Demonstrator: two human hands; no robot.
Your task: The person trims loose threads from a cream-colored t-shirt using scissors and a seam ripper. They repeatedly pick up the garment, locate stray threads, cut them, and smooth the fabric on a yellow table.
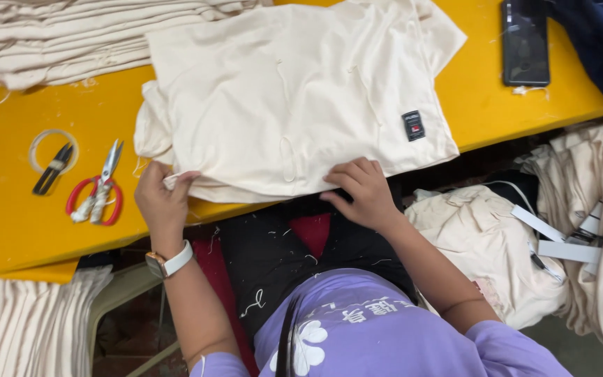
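Two hands are seen at the near edge of the yellow counter (8, 230), both on one cream garment (294, 98). The left hand (160, 202) is placed at the garment's lower left corner; its grip is closed on the folded hem, which is pinched between thumb and fingers (179, 179). A watch with a white strap (169, 264) is worn on that wrist. The right hand (361, 192) is laid at the garment's lower edge, right of centre; its grip is not closed on anything, the fingers being spread and pressed flat on the cloth where it overhangs the counter edge.

The garment is spread flat across the middle of the counter, its near edge hanging slightly past the rim, between the two hands. The fabric is plain cream, smooth with faint creases. A small dark rectangular label (413, 126) is sewn near the lower right corner, just above and right of the right hand. More cream layers are seen beneath the garment at its left side.

Red-handled scissors (95, 192) and small black snips (53, 169) are noted left of the left hand, near but apart. A stack of folded cream cloth (57, 42) is noted at the far left, a dark phone (525, 42) at the far right.
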